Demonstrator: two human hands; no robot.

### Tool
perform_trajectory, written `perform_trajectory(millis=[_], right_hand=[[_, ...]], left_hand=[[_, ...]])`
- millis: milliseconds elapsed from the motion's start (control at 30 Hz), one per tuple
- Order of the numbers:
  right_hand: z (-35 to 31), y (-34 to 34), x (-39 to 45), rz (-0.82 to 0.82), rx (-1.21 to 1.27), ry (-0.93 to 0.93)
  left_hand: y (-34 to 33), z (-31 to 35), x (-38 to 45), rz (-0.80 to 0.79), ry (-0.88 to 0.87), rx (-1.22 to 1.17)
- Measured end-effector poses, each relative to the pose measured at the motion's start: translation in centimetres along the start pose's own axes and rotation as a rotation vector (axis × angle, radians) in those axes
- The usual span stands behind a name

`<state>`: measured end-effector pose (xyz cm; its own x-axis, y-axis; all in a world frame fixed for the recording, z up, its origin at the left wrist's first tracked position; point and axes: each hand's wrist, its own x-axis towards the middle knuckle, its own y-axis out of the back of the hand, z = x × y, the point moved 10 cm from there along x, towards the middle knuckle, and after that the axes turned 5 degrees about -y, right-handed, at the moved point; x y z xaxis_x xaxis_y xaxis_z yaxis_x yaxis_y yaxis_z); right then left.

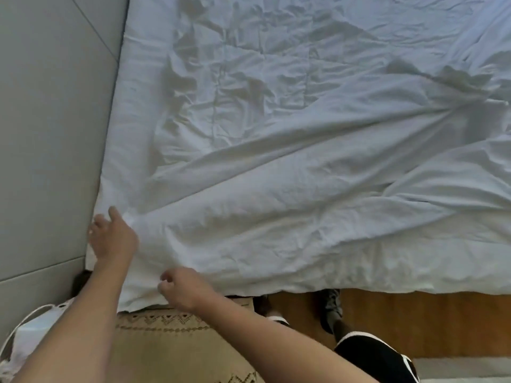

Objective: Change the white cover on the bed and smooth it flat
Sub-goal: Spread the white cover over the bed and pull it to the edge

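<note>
the white cover [304,161] is already spread over the bed and reaches the padded headboard wall [49,134] on the left, with its near edge hanging over the bed's front edge above the wooden floor [401,322]. it is far from flat: long creases run slantwise across the middle and a bunched ridge sits toward the right edge. at the near left corner of the bed the left hand [110,236] has its fingers curled at the cover's corner next to the wall, seemingly pinching the cloth. the right hand [182,288] is loosely curled at the hanging edge just beside it; whether it grips the cloth, i cannot tell. i'd judge the spreading done, with this corner still to settle and most of the smoothing left.
</note>
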<state>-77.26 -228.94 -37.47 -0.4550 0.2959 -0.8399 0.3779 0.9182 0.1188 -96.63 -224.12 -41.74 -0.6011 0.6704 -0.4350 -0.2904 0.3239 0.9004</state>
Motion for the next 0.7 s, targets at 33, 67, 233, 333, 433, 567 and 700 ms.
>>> perform_trajectory(millis=[33,67,233,333,433,567,700], right_hand=[[2.3,1.9,0.2,0.05,-0.015,-0.039],[4.5,3.8,0.2,0.105,-0.03,-0.069],[14.6,10.5,-2.4,0.302,0.028,-0.249],[19.7,12.9,-6.0,0.352,0.11,-0.323],[23.6,14.9,-9.2,0.352,0.184,-0.361],[28.5,18.9,-13.0,0.396,0.337,-0.373],[35.2,24.0,-15.7,0.449,0.418,-0.358]], left_hand=[[-0.5,2.1,-0.6,0.015,-0.062,-0.007],[-0.9,4.3,-1.3,0.03,-0.135,-0.011],[-4.3,16.1,-7.2,-0.12,-0.513,0.059],[-4.9,21.6,-11.2,-0.221,-0.771,0.21],[-2.1,26.3,-12.7,-0.21,-0.837,0.332],[1.6,31.6,-13.8,-0.169,-0.768,0.344],[-0.4,36.8,-16.9,-0.169,-0.705,0.396]])
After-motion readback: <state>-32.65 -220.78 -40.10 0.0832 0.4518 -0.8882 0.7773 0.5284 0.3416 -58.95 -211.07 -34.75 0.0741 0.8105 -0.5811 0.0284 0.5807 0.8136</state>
